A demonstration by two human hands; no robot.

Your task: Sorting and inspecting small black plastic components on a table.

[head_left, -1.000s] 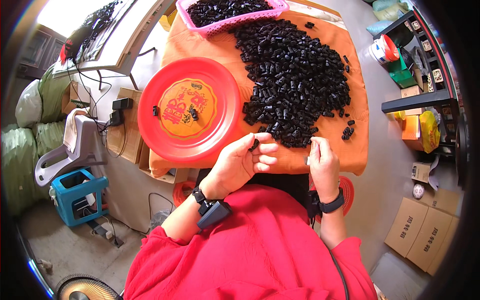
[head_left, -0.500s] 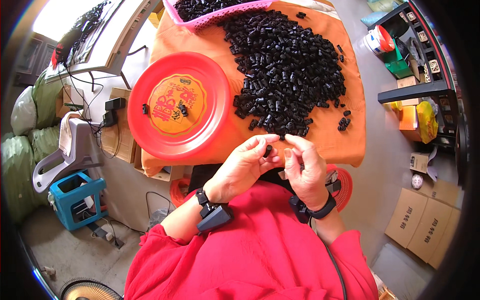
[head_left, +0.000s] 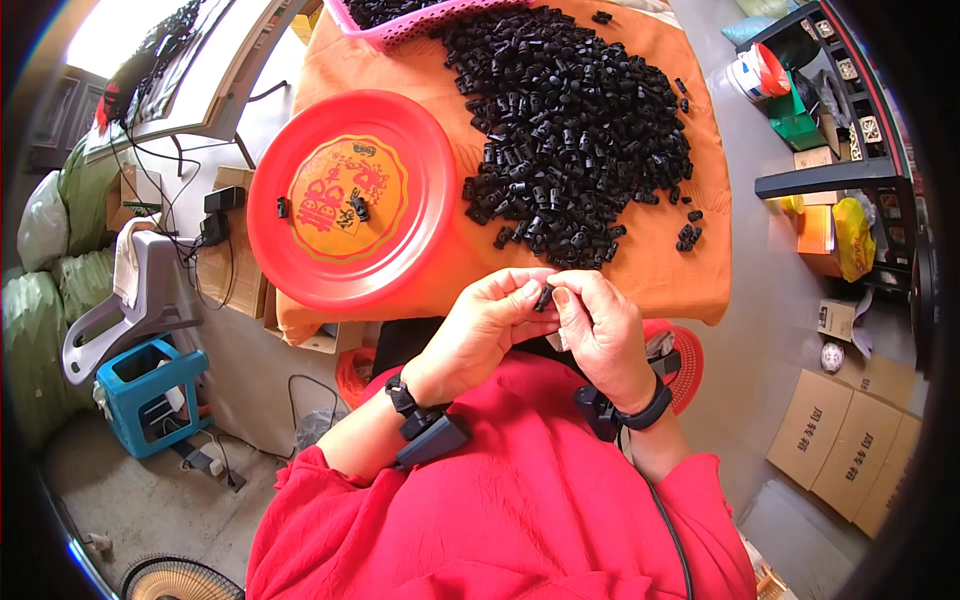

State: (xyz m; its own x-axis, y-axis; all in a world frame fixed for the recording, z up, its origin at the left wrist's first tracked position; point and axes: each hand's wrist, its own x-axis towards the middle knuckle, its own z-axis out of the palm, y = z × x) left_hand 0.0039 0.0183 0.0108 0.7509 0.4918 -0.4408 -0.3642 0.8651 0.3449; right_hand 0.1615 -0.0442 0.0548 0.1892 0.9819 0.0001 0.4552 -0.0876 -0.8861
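Pinching black part point(head_left: 543, 297) between joined hands point(head_left: 608, 335); apparently early, with few pieces point(head_left: 360, 208) on left tray point(head_left: 428, 210), large pile point(head_left: 575, 140) remaining right.

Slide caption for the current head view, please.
Left hand and right hand meet at a small black part, near a red tray and heaped black parts on orange cloth.
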